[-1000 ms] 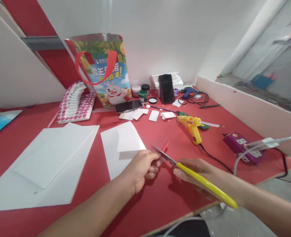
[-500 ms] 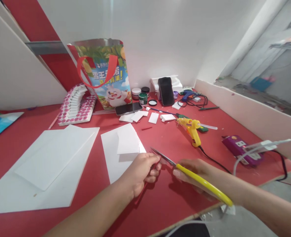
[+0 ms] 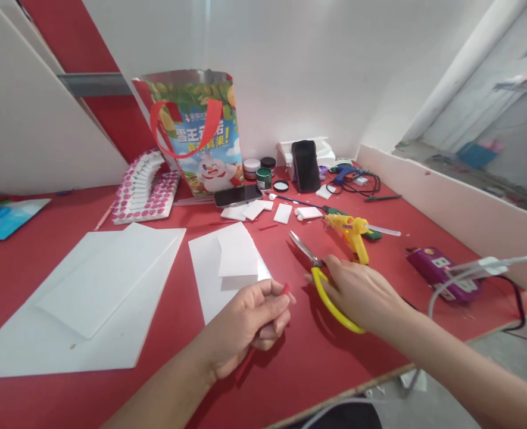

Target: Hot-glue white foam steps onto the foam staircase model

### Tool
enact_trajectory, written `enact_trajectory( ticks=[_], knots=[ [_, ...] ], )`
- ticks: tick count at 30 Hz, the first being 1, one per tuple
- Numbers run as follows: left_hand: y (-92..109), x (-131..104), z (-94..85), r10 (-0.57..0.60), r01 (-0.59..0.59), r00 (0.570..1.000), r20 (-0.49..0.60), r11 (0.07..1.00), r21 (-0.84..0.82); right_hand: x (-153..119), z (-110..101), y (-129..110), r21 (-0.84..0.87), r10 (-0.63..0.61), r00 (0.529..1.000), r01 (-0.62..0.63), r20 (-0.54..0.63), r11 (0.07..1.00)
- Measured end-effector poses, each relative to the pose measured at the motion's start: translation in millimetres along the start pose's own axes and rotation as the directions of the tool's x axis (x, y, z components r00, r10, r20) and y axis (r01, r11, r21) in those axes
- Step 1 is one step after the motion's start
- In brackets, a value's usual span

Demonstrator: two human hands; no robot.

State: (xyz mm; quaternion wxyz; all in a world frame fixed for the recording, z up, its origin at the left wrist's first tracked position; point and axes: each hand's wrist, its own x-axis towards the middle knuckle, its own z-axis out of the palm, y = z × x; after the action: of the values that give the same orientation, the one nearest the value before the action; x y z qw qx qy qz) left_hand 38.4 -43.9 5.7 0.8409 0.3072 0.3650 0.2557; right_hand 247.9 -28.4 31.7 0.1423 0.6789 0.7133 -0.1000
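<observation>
Between the thumb and fingers of my left hand [image 3: 261, 316] is a small red strip [image 3: 286, 289]; just its tip shows, and the rest is hidden in the hand. My right hand [image 3: 356, 289] is closed over the yellow-handled scissors [image 3: 330, 301], low over the red tabletop, with the metal blades pointing away and to the left. Beyond my left hand, a small white board [image 3: 237, 253] rests on a larger white sheet [image 3: 205, 286]. Another thin red piece [image 3: 268, 227] lies on the table past the scissors' tip.
A yellow glue gun [image 3: 355, 238] lies beyond my right hand, near a purple power block [image 3: 444, 274] with cables. Large white boards [image 3: 111, 351] lie at left. Toward the wall stand a printed bag [image 3: 200, 131], paint jars [image 3: 264, 177] and a phone [image 3: 305, 167].
My right hand has swung the scissors away from my left hand and lowered them toward the table. The red strip's tip now shows in my left hand. The view has shifted slightly.
</observation>
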Motion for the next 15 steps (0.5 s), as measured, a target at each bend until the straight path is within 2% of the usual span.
enact_trajectory(
  ticks=[6, 9, 11, 13, 15],
  knots=[
    [-2, 0, -3.5, 0.038, -0.038, 0.999, 0.009, 0.999, 0.007, 9, 7, -8, -0.143, -0.007, 1.0, 0.004, -0.022, 0.99],
    [-2, -3, -2.6, 0.05, -0.054, 0.998, 0.027, 0.98, 0.191, 11, -5, -8, -0.19, -0.081, 0.996, 0.085, 0.031, 0.978],
    [0, -11, -0.2, 0.031, -0.031, 1.0, 0.006, 0.929, 0.37, 17, -18, -11, -0.219, -0.164, 0.985, 0.172, 0.053, 0.961],
    [6, -22, 2.3, 0.051, -0.028, 0.998, -0.032, 0.871, 0.491, 31, -30, -18, -0.221, -0.25, 0.968, 0.249, 0.026, 0.943],
    [14, -35, 2.0, 0.123, -0.052, 0.989, -0.087, 0.819, 0.572, 52, -39, -29, -0.201, -0.335, 0.941, 0.319, -0.047, 0.926]
  ],
)
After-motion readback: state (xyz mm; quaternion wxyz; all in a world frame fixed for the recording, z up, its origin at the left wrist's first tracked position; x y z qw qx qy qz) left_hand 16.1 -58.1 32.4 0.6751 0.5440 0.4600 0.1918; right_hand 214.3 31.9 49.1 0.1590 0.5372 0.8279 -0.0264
